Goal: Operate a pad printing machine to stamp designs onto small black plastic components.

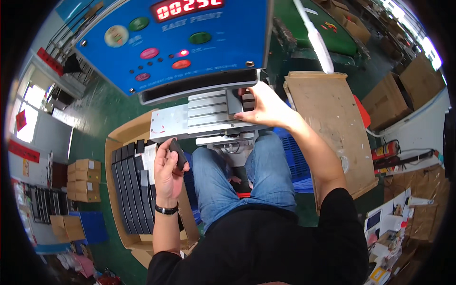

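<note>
My left hand (167, 168) is closed around a small flat black rectangular piece (178, 153), held upright above the edge of an open cardboard box (114, 144). Rows of similar black pieces (129, 190) fill that box. With its thumb and fingers, my right hand (266, 107) grips a dark grey rectangular block (233, 102) on the grooved metal bed (206, 110) of a machine. The fingertips reach behind the block and are partly hidden. Over the bed hangs the machine's blue control panel (166, 47), with coloured buttons and a lit red display.
A worn brown board (327, 128) lies to the right, beside a blue plastic crate (297, 161). A white rod (320, 52) hangs at the upper right. Farther right are a fire extinguisher (385, 151) and large cartons (396, 92). Stacked boxes (85, 180) stand at far left.
</note>
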### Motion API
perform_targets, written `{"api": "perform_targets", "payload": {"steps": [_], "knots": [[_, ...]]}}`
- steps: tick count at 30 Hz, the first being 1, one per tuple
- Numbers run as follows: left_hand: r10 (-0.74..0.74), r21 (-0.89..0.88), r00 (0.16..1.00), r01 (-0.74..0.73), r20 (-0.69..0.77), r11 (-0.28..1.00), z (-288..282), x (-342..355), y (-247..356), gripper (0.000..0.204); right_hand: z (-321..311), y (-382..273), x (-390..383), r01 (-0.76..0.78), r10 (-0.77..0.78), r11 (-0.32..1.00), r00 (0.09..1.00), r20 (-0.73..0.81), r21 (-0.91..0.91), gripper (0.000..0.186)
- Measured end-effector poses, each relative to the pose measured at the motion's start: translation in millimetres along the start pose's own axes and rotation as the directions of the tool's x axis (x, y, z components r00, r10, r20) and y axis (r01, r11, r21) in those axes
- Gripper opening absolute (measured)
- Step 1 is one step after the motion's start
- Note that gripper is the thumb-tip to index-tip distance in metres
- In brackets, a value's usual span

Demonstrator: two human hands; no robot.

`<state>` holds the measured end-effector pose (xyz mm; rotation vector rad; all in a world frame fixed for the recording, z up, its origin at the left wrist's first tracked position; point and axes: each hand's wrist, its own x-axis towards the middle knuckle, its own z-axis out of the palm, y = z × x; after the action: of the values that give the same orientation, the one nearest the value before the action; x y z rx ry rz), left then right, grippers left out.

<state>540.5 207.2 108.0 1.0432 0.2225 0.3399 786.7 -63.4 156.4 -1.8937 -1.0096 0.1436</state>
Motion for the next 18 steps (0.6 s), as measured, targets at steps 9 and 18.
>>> {"api": "perform_targets", "payload": {"steps": [9,18], "knots": [[-0.037,0.034,0.999,0.037,0.01,0.999,4.0,-9.1,-3.9,0.058,-71.1,121.4,-76.5,-0.419,0.363,0.908,0.777,-0.514,0.007,0.071],[0.124,0.176,0.992,-0.129,0.036,0.976,20.3,-25.7,-10.3,0.072,-72.6,253.4,-13.5,-0.73,0.409,0.358,0.683,-0.606,-0.582,0.081]]}}
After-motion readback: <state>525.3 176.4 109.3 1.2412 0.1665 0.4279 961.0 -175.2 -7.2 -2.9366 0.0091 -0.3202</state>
